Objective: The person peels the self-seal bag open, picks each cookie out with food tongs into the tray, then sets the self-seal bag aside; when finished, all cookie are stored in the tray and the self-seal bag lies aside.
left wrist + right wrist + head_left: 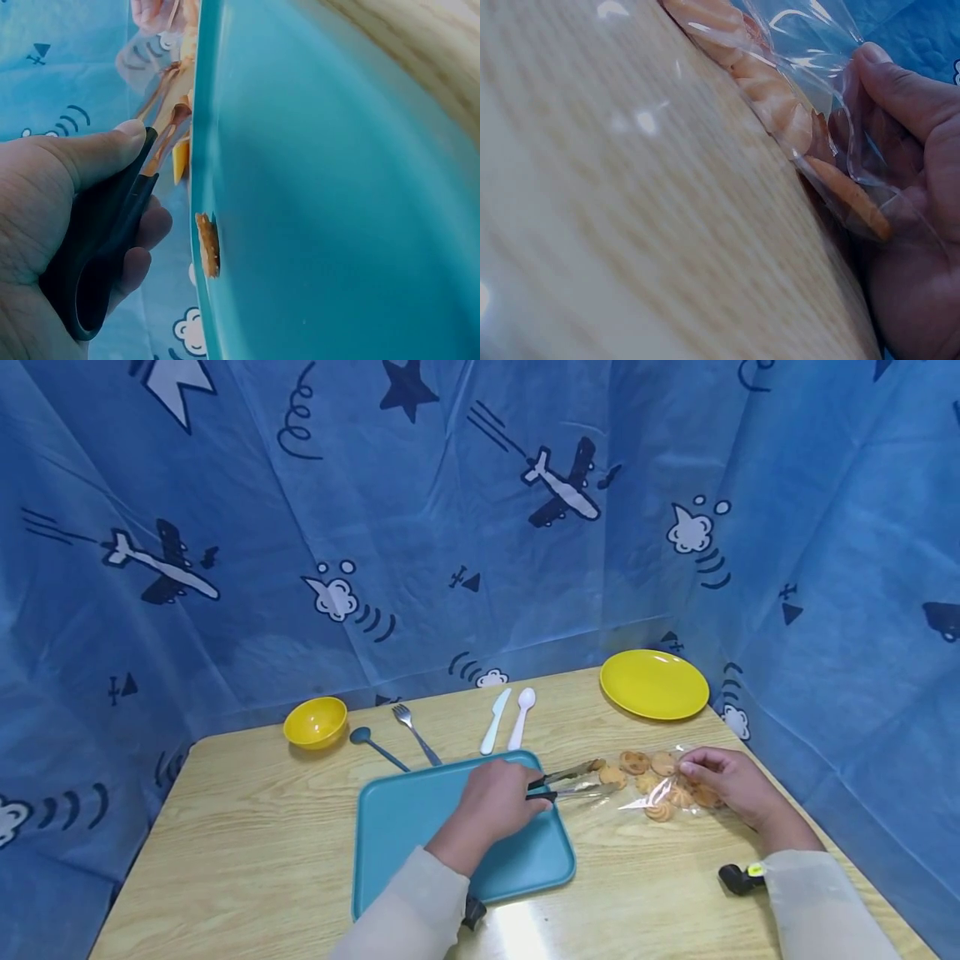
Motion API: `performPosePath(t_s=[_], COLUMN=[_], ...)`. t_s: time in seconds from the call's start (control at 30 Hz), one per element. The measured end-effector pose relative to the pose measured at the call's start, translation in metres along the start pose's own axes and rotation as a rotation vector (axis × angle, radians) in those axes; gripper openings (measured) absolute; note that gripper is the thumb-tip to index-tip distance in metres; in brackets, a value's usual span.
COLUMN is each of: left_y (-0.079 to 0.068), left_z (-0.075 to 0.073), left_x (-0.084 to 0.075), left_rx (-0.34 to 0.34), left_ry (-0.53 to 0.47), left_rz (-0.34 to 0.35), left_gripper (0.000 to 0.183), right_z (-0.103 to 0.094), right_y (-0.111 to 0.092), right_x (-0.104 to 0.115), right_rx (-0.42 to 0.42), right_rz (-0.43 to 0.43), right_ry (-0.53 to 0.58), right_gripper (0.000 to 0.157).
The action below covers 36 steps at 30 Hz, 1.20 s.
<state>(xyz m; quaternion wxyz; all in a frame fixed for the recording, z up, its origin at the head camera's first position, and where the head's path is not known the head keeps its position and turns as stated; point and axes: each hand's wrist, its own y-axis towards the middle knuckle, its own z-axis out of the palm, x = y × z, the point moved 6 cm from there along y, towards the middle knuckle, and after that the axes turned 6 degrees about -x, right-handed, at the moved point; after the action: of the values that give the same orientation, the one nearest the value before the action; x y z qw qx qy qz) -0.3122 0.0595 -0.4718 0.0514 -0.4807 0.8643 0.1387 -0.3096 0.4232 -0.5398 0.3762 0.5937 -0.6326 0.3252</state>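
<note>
My left hand (501,802) grips black-handled metal tongs (573,772) above the tray's right part. The tong tips reach the near end of a clear plastic bag (600,797), beside a round cookie (612,777); whether they clamp it cannot be told. Several cookies (660,811) lie in the bag, some swirled, some with dark bits. My right hand (731,789) pinches the bag's film at its right end, thumb on top in the right wrist view. A brown cookie (208,245) sits on the blue-green tray (315,210) by its rim; my left hand hides it in the head view.
Behind the tray are a yellow bowl (316,724), a dark blue ladle-like spoon (378,748), a fork (417,734), a pale green knife (495,722) and a pink spoon (522,718). A yellow plate (654,684) lies back right. Blue curtains (420,527) surround the wooden table (247,843).
</note>
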Motion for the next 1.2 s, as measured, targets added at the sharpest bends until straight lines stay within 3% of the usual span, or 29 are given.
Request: performPosePath(t_s=[0.6, 1.2], left_y=[0.015, 0.004], left_z=[0.001, -0.002], left_x=[-0.017, -0.013], left_rx=[0.032, 0.017], left_ry=[0.075, 0.002], left_rz=[0.037, 0.034], left_gripper=[0.048, 0.044], right_z=[0.001, 0.001], right_y=[-0.001, -0.002], right_x=[-0.002, 0.004], right_rx=[-0.01, -0.003], right_rz=[0.005, -0.013], right_ry=[-0.005, 0.025], right_gripper=[0.036, 0.037])
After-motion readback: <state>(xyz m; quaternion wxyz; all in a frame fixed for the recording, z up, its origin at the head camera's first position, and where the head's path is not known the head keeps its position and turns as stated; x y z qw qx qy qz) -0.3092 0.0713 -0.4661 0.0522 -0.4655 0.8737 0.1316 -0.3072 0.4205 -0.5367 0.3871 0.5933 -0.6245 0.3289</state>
